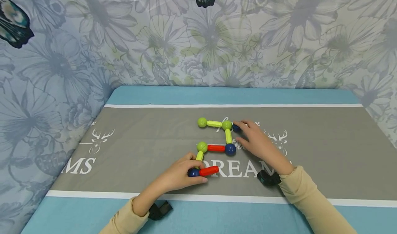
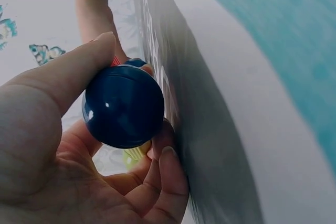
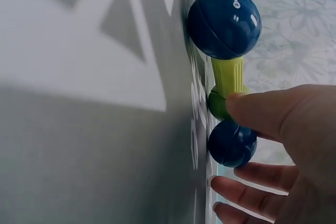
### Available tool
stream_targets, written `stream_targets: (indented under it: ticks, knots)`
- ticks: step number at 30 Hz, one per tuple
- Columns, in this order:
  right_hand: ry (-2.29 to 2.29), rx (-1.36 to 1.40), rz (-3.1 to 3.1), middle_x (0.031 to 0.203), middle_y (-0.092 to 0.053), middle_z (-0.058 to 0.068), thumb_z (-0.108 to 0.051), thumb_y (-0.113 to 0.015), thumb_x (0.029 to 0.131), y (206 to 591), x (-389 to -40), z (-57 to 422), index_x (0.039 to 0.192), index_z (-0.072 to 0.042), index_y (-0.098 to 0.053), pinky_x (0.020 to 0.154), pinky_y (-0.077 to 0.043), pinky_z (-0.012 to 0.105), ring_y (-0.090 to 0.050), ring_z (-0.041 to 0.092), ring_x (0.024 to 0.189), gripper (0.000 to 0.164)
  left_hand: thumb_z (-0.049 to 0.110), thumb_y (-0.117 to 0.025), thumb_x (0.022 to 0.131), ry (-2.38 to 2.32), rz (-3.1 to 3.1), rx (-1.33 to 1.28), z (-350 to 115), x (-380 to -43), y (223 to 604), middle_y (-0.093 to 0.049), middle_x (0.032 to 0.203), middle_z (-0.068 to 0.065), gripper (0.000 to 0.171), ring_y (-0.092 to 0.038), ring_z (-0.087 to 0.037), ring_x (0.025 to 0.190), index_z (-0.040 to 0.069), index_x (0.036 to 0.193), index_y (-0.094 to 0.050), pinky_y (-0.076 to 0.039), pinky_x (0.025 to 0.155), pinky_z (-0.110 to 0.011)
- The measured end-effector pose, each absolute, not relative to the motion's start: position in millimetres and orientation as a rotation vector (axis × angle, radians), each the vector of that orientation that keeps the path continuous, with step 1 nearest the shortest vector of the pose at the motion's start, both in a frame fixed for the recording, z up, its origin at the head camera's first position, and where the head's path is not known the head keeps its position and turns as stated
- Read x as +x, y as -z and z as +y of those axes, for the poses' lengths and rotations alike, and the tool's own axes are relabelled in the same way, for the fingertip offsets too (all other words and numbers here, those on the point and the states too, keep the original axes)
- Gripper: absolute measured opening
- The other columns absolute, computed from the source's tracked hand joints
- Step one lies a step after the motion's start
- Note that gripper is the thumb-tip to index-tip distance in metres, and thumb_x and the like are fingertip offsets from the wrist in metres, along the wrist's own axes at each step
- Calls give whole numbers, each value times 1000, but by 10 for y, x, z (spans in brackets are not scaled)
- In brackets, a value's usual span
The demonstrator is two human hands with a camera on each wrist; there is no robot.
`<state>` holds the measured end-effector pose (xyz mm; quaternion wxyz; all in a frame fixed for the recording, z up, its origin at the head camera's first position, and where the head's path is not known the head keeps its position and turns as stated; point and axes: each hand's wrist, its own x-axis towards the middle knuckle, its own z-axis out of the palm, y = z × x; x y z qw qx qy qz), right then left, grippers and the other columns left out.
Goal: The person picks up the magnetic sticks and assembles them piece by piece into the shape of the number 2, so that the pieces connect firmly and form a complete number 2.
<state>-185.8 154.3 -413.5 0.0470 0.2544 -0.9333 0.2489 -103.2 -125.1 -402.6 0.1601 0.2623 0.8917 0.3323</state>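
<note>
In the head view, my left hand holds a dark blue ball at the lower end of a zigzag of toy balls and rods. A red rod points right from that ball; a yellow-green rod rises to a green ball. Another red rod runs to a second blue ball, then a yellow-green rod leads to a far green ball. My right hand touches a third blue ball beside it, thumb apart from that ball.
A yellow-green rod and green end ball extend left at the far side. The pieces lie on a grey printed runner over a blue cloth. Behind the table is a flower-patterned wall.
</note>
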Motion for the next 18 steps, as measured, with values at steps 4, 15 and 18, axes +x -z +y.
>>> stream_targets:
  ticks: [4,15,18]
  knots:
    - [-784,756,-2865,123,-49,23,-12,-69,86,4144,-1905,1535,132,-3,-50,90,-40,52,-47,39,112,51,36,-74,80,-952,2542,740,-1243,-1033,4033,-42,88,1,21,-44,-15,75,21,92,-66,-33,57,-26]
    - [-767,717,-2890,112,-57,21,-6,-68,85,4158,-1957,1514,119,-1,-60,89,-41,52,-51,39,107,35,34,-75,80,-948,2535,709,-1237,-1013,4020,-42,89,1,20,-45,-15,77,22,93,-65,-35,57,-26]
    - [-829,718,-2881,112,-59,18,-9,-70,85,4146,-1913,1532,117,-2,-61,86,-44,50,-54,36,104,35,34,-75,80,-950,2538,713,-1237,-1022,4021,-43,90,1,19,-45,-15,78,22,92,-65,-36,58,-26]
